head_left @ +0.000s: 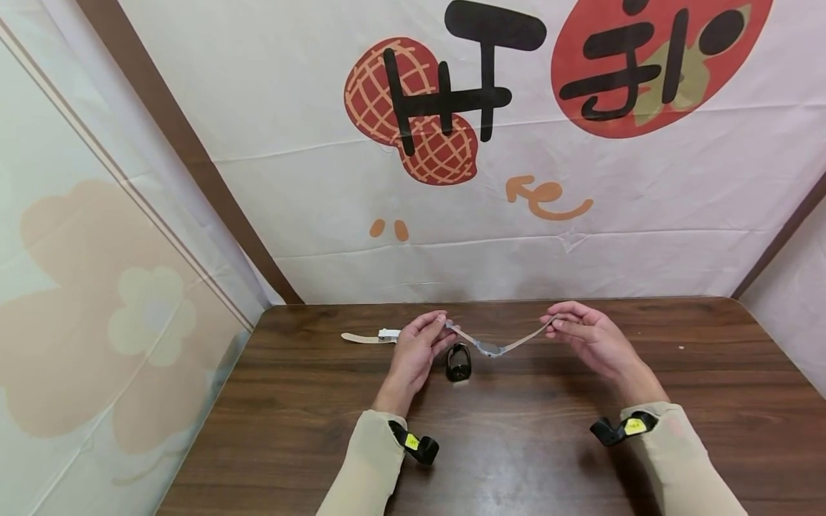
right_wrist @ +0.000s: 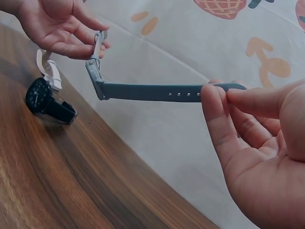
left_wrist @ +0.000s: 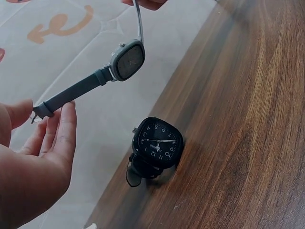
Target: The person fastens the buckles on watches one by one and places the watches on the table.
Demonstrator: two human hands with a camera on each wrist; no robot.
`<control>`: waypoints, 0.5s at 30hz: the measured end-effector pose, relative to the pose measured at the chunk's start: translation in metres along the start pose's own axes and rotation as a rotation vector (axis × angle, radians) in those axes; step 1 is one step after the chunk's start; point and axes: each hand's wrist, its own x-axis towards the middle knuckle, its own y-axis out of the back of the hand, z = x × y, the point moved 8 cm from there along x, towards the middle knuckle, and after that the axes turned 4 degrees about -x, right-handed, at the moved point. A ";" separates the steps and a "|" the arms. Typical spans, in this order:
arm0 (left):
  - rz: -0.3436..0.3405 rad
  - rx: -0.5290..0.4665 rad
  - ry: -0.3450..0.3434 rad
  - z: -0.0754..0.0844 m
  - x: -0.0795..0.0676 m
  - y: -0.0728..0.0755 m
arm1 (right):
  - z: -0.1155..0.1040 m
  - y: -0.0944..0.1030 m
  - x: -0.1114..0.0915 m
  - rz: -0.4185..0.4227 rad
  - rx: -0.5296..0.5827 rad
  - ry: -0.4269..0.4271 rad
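Note:
A blue-grey wristwatch (left_wrist: 127,61) hangs unbuckled between both hands, its case sagging lowest above the table in the head view. My left hand (head_left: 416,351) pinches the buckle end of its strap. The holed end of the strap (right_wrist: 152,92) is pinched between thumb and fingers of my right hand (head_left: 596,344). Below the left hand a black wristwatch (head_left: 459,363) with white numerals stands on the table, its strap closed in a loop. A white wristwatch (head_left: 387,335) lies behind the left hand, partly hidden by it.
The dark wood-grain table (head_left: 516,444) reaches back to a white printed cloth (head_left: 310,201) hanging behind it. Another cloth panel with a flower print (head_left: 84,308) hangs along the left side. Black wrist straps (head_left: 422,448) sit on both sleeves.

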 end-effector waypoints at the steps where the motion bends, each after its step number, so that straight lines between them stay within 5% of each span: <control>1: 0.001 0.001 -0.002 0.000 0.000 0.000 | 0.001 -0.001 0.001 -0.001 -0.005 -0.002; 15: 0.006 0.055 -0.011 0.006 -0.006 0.007 | 0.010 -0.023 0.007 -0.063 -0.006 0.024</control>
